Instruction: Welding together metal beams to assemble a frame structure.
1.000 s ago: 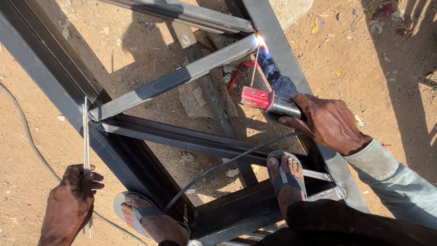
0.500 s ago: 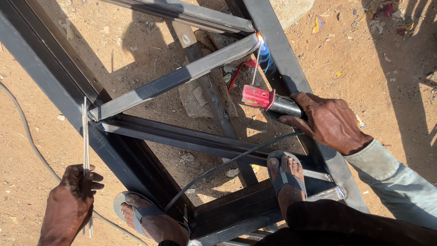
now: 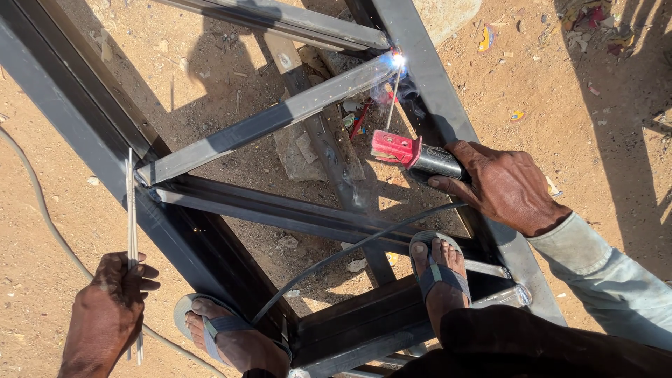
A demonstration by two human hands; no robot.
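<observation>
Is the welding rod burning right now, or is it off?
Burning: a bright white spark glows where the rod tip meets the metal frame, held by the right hand.

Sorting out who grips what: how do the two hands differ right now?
The right hand grips a red-and-black electrode holder, rod tip sparking at the frame joint; the left hand holds thin spare rods upright, away from the frame. Both are bare and closed.

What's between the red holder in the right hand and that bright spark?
In the head view, only a thin welding rod runs from the red holder in the right hand to the spark.
</observation>
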